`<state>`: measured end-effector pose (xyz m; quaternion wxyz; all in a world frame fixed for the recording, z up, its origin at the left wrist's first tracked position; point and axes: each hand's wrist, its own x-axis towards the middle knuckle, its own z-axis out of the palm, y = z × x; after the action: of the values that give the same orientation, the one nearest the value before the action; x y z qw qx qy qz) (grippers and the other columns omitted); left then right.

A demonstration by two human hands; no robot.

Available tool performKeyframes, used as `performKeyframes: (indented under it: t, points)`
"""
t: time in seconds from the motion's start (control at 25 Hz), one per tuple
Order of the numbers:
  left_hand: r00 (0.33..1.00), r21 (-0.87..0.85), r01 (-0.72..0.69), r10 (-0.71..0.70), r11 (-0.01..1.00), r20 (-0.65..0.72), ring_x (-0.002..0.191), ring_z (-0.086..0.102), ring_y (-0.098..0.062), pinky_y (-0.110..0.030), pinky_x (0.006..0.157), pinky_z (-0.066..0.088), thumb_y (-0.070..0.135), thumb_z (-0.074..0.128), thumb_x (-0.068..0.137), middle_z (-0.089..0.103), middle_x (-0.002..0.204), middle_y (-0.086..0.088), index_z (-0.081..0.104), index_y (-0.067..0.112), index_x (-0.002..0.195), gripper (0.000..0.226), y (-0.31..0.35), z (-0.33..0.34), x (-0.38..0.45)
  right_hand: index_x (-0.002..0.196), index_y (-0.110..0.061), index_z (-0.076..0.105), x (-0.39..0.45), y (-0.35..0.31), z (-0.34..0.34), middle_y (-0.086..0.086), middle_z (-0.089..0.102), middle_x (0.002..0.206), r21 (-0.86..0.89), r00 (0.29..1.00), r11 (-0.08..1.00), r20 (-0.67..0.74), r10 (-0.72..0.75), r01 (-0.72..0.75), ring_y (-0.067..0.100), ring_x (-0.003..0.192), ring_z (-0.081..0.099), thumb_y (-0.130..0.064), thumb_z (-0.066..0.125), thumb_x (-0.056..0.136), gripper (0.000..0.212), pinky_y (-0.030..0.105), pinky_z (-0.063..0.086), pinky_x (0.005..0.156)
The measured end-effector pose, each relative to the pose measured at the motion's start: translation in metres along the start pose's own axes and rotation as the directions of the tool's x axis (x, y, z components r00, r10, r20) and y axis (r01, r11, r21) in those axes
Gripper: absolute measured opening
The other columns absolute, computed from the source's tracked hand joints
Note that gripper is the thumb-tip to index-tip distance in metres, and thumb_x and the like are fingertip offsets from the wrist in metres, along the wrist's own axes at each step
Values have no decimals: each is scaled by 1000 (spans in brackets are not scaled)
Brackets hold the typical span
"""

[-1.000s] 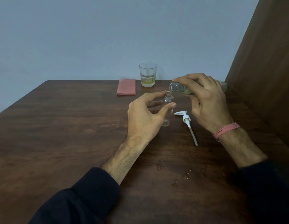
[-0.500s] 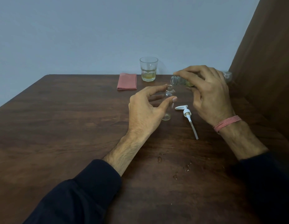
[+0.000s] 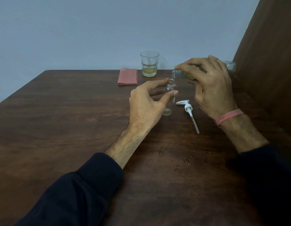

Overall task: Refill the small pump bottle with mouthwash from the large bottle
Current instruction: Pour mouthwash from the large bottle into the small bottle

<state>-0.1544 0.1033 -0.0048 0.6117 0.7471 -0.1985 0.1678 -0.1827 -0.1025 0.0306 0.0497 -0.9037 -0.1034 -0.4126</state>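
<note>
While the small pump bottle (image 3: 170, 97) stood upright on the bench (image 3: 76, 128) with its neck open, the large bottle (image 3: 183, 73) lay almost level in the air, its long axis running from the far right down toward the left, so that its open mouth hung just above and slightly to the right of the small neck. That one gap seemed to be what the pour turned on: the wide mouth had to sit squarely over a much narrower opening. The right hand (image 3: 211, 85) was wrapped over the top of the large bottle, fingers curled round its body and holding it, the wrist cocked and bearing a pink band (image 3: 229, 117). The left hand (image 3: 148, 105) was the nearer to the small bottle, cupped round it from the left in a half-open curve, forefinger reaching toward the neck and thumb across the front; whether the fingers truly pressed on the clear plastic could not be told. I could see no stream between the two mouths. The white pump head (image 3: 187, 110) lay on its side just right of the small bottle, its tube pointing toward the person. Behind stood a glass (image 3: 149, 66) with a little yellowish liquid beside a folded pink cloth (image 3: 127, 77). Some droplets (image 3: 177, 160) lay on the wood nearer the person, so a small tilt more would probably have risked a further spill.
</note>
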Motion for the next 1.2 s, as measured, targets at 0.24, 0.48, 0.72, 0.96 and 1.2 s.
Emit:
performKeyframes:
  t: [0.24, 0.48, 0.72, 0.96, 1.2]
  points:
    - [1000, 23, -6, 6, 1000, -7, 111, 81, -2, -32, 95, 70, 38, 99, 87, 85, 125, 8, 85, 21, 132, 50, -1, 0, 1, 146, -24, 69, 2, 1, 2, 6, 69, 138, -1, 1000, 1000, -24, -18, 18, 32, 130, 64, 11, 63, 96, 62, 55, 30, 130]
    - [1000, 13, -8, 8, 1000, -17, 111, 82, -3, -33, 94, 70, 38, 99, 87, 86, 124, 7, 86, 20, 131, 50, -2, 0, 1, 147, -26, 68, 2, -1, 0, 5, 69, 138, -11, 999, 999, -25, -33, 32, 31, 131, 64, 11, 63, 96, 63, 54, 28, 131]
    - [1000, 15, -8, 8, 1000, -20, 107, 82, 0, -32, 92, 70, 38, 100, 86, 86, 123, 7, 86, 21, 130, 50, -3, 1, 1, 147, -27, 68, 3, 3, 0, 5, 68, 138, -34, 998, 998, -31, -52, 51, 32, 130, 64, 10, 65, 96, 63, 54, 28, 131]
    - [1000, 43, -2, 3, 999, -25, 106, 81, 4, -30, 93, 70, 42, 100, 84, 86, 122, 11, 86, 25, 129, 49, -4, 2, 2, 146, -26, 69, 3, 3, 0, 6, 69, 138, -24, 998, 998, -38, -58, 57, 32, 129, 64, 12, 65, 94, 64, 54, 28, 132]
    - [1000, 37, 5, -5, 999, -16, 108, 81, 1, -33, 94, 71, 41, 100, 84, 86, 122, 10, 86, 24, 129, 50, -3, 2, 2, 146, -24, 69, 3, 4, 2, 7, 69, 138, -12, 997, 998, -43, -58, 57, 33, 130, 65, 11, 66, 94, 63, 55, 30, 130]
